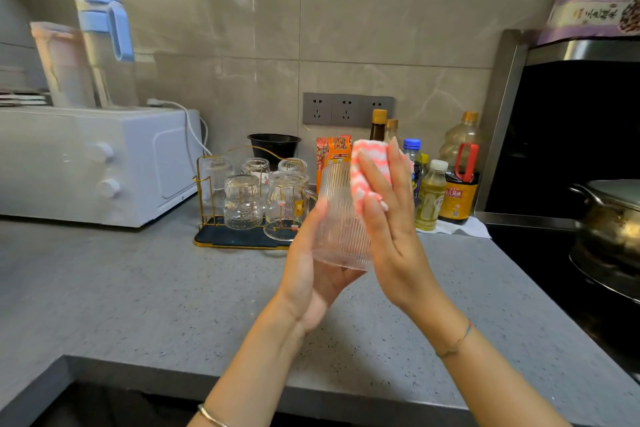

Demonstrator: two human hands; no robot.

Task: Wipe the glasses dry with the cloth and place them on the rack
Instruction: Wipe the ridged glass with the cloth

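Pink-and-white cloth [369, 166] lies flat between our right hand [391, 229] and the upper side of the ribbed glass [341, 218]. We hold that glass in the air above the grey counter [138, 288], just right of the rack [200, 184] and in front of the bottles. Our right fingers are straight and press the cloth against the glass wall. Our left hand [311, 267] cups the lower part of the ribbed glass, thumb up along its side and the other fingers curled round behind it. We see nothing inside the ribbed glass. On the gold wire rack with its dark tray stand several clear glasses [242, 201] turned mouth down and a clear handled jug [285, 208], none showing liquid. Behind the rack sits a black bowl [273, 146]; we cannot tell what is in it. To the right, a soy sauce bottle [459, 198] holds dark liquid and a smaller bottle [431, 199] holds pale yellow liquid. A steel pot [609, 218] sits at the far right, its contents hidden.
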